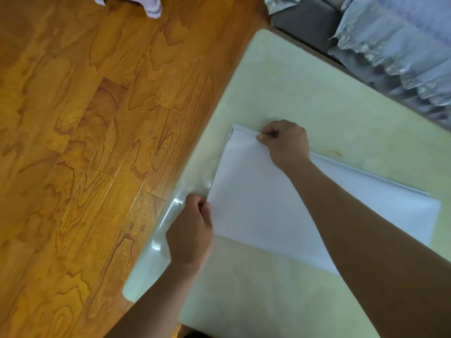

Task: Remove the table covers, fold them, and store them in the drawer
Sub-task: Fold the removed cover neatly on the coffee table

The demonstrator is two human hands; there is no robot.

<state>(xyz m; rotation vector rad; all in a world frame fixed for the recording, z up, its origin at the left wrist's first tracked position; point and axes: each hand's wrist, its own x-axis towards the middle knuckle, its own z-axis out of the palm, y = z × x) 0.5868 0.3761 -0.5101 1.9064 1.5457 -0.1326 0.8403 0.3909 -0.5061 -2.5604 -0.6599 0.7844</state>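
The white table cover point(268, 203) lies folded on the pale yellow-green table point(317, 93), its layered far edge running from the far-left corner out toward the right under your right forearm. It sits near the table's left edge, flat except where you lift it at two corners. Your right hand point(286, 142) pinches the cover's far-left corner between thumb and curled fingers, knuckles up. Your left hand point(192, 230) grips the near-left corner the same way, fingers curled round the edge just at the table's rim. Both forearms reach in from the bottom of the view, the right one crossing over the cover. A glossy transparent sheet point(156, 245) covers the table's left edge and shines beside your left hand. Beyond the table lies a wooden floor point(97, 142). At the far right stands a grey sofa point(307, 20) wrapped partly in crinkled plastic point(395, 40). A bit of pale cloth point(151, 6) shows at the top edge.
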